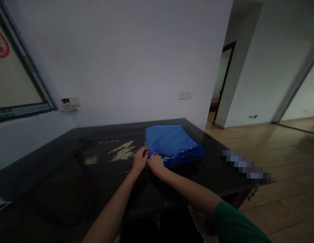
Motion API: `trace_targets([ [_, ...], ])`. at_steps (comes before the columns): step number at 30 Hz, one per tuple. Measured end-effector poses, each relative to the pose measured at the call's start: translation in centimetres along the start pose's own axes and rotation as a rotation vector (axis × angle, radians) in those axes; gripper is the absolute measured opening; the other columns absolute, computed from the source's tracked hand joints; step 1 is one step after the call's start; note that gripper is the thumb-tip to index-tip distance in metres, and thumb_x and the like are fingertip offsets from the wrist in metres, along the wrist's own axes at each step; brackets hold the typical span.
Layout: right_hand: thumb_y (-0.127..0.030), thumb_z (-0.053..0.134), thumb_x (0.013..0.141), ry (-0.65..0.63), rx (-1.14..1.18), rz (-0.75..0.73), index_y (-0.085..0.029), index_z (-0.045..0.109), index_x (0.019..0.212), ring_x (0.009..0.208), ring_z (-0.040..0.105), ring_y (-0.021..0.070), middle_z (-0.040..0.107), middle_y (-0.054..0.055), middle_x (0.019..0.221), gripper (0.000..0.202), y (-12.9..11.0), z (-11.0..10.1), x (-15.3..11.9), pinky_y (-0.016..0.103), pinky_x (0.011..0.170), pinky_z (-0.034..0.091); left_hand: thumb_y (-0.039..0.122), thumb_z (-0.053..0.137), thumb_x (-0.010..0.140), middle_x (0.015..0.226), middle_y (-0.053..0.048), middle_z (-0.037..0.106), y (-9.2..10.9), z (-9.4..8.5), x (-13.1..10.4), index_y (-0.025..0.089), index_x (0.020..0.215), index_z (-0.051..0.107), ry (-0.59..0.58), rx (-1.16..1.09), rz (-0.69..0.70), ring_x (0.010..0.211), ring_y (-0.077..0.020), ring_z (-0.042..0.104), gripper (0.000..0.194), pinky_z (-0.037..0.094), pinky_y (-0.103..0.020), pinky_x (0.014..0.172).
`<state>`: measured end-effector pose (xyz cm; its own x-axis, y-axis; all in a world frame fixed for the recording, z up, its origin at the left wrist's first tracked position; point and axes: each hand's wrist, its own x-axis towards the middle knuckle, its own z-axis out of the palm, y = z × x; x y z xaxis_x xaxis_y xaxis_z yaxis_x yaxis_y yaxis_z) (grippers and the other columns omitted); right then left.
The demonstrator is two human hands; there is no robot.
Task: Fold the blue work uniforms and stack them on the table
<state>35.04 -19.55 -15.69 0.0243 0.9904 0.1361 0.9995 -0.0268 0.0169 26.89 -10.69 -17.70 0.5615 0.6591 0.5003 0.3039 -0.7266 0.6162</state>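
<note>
Just ahead and to the right of the hands, the folded blue cloth [169, 140] lies in a layered pile on the dark surface [213, 172]; the left hand [140, 161] and the right hand [156, 164] sit side by side at its near left corner, fingers curled in against the fabric; whether either one pinches it, I cannot tell; beyond the left hand, slightly leftward, a pale bird design [123, 151] decorates the surface.

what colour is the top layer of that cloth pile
The top layer is medium blue; head view.
</note>
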Motion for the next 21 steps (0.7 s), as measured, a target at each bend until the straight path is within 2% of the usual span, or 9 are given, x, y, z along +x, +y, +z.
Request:
trace_targets([
  [3,-0.01,0.042,0.089,0.014,-0.043,0.016,0.002,0.065,0.111,0.113,0.058,0.0401,0.053,0.037,0.123,0.034,-3.5,0.3,-0.7,0.059,0.083,0.048,0.017,0.043,0.088,0.101,-0.007,0.067,0.0,-1.7,0.5,0.017,0.098,0.064,0.06,0.009,0.039,0.098,-0.0178,0.061,0.024,0.046,-0.03,0.092],
  [7,-0.013,0.047,0.088,0.015,-0.109,-0.173,-0.001,0.069,0.107,0.111,0.058,0.0426,0.056,0.035,0.121,0.031,-7.0,0.9,-2.2,0.061,0.08,0.048,0.019,0.045,0.087,0.102,-0.008,0.067,-0.5,-3.7,1.0,0.016,0.1,0.065,0.122,0.059,0.036,0.099,-0.02,0.061,0.024,0.046,-0.034,0.094],
  [10,-0.013,0.046,0.088,0.047,-0.113,-0.276,0.0,0.067,0.11,0.109,0.059,0.0444,0.059,0.034,0.117,0.033,-9.3,1.5,-3.3,0.064,0.078,0.048,0.02,0.048,0.086,0.112,-0.009,0.066,-1.1,-3.9,1.0,0.017,0.107,0.064,0.059,0.128,0.031,0.108,-0.0216,0.059,0.027,0.044,-0.037,0.1],
  [13,-0.013,0.043,0.09,0.061,-0.108,-0.283,0.002,0.064,0.115,0.114,0.055,0.0465,0.055,0.035,0.123,0.036,-10.7,1.9,-4.1,0.067,0.081,0.047,0.022,0.052,0.086,0.124,-0.011,0.063,-1.5,-3.4,0.7,0.017,0.114,0.064,-0.093,0.212,0.033,0.118,-0.0234,0.056,0.031,0.039,-0.039,0.106],
  [16,-0.018,0.045,0.092,0.099,-0.013,-0.287,-0.005,0.06,0.122,0.121,0.05,0.0427,0.05,0.032,0.131,0.037,-9.7,1.2,-5.3,0.063,0.091,0.043,0.025,0.051,0.088,0.131,-0.013,0.059,-1.6,-3.1,0.3,0.014,0.12,0.062,-0.231,0.25,0.01,0.124,-0.0242,0.052,0.036,0.035,-0.038,0.109],
  [19,-0.034,0.058,0.088,0.076,0.231,-0.431,-0.015,0.048,0.136,0.128,0.047,0.0343,0.049,0.023,0.138,0.053,-6.5,-1.1,-7.5,0.052,0.101,0.042,0.031,0.05,0.09,0.136,-0.014,0.054,-1.3,-3.1,0.1,0.013,0.127,0.059,-0.258,0.241,0.01,0.13,-0.0245,0.047,0.041,0.033,-0.038,0.11],
  [21,-0.035,0.059,0.089,0.029,0.463,-0.494,-0.02,0.041,0.142,0.127,0.049,0.0253,0.051,0.015,0.139,0.058,-3.9,-3.2,-9.4,0.041,0.103,0.042,0.036,0.053,0.089,0.138,-0.014,0.053,-1.1,-3.1,0.0,0.013,0.128,0.058,-0.281,0.228,0.011,0.132,-0.0258,0.045,0.045,0.032,-0.039,0.111],
])
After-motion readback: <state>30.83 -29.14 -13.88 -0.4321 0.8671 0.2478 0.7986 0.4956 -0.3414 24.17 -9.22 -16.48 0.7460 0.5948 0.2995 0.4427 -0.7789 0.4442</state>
